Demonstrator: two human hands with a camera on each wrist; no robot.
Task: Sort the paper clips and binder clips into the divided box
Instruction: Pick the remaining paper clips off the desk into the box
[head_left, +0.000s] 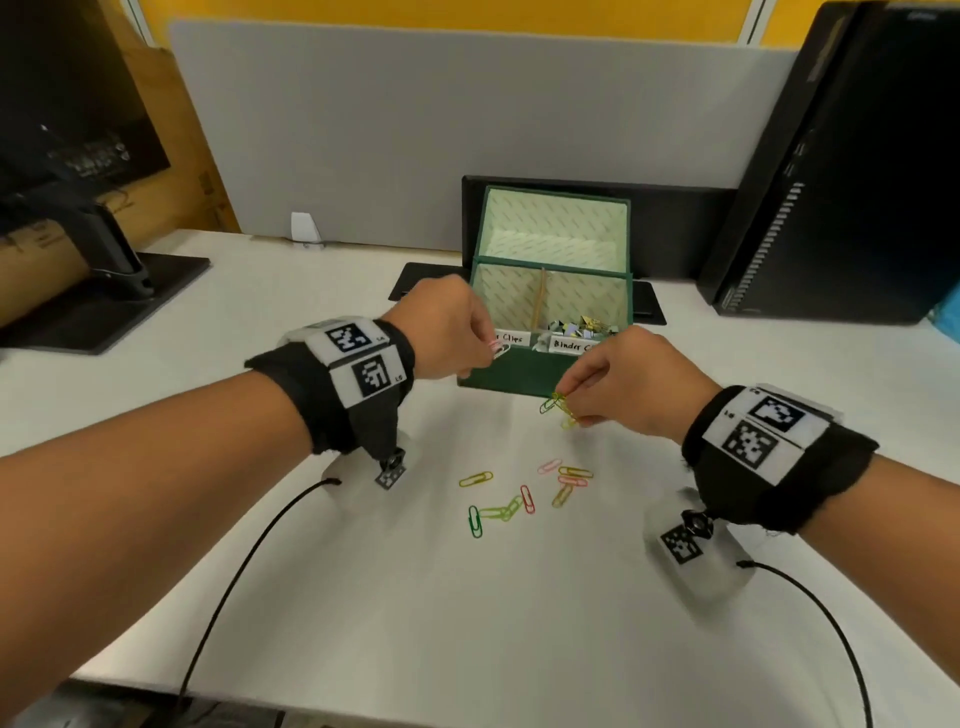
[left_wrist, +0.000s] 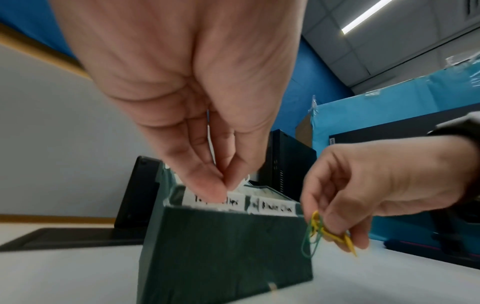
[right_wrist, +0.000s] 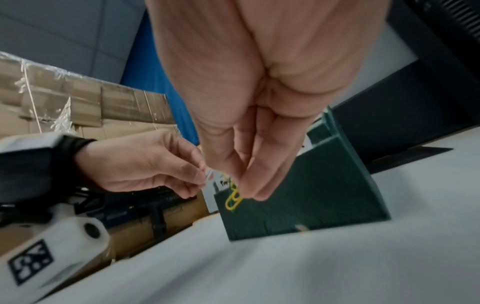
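A green divided box (head_left: 514, 371) stands open on the white desk, its front labelled for paper clips at left and binder clips at right. Binder clips (head_left: 582, 328) lie in the right compartment. My left hand (head_left: 485, 345) pinches a pale pink and white paper clip (head_left: 498, 349) at the box's front left rim, also seen as a white clip (left_wrist: 242, 183). My right hand (head_left: 571, 405) pinches a bunch of green and yellow paper clips (head_left: 558, 408) just in front of the box, the same bunch (left_wrist: 315, 232) (right_wrist: 233, 200) showing in both wrist views. Several coloured paper clips (head_left: 524, 493) lie loose on the desk.
A monitor stand (head_left: 119, 270) sits at the far left and a black computer tower (head_left: 841, 171) at the far right. A grey partition (head_left: 467, 130) closes the back. Black cables (head_left: 234, 582) trail from both wrist cameras across the near desk.
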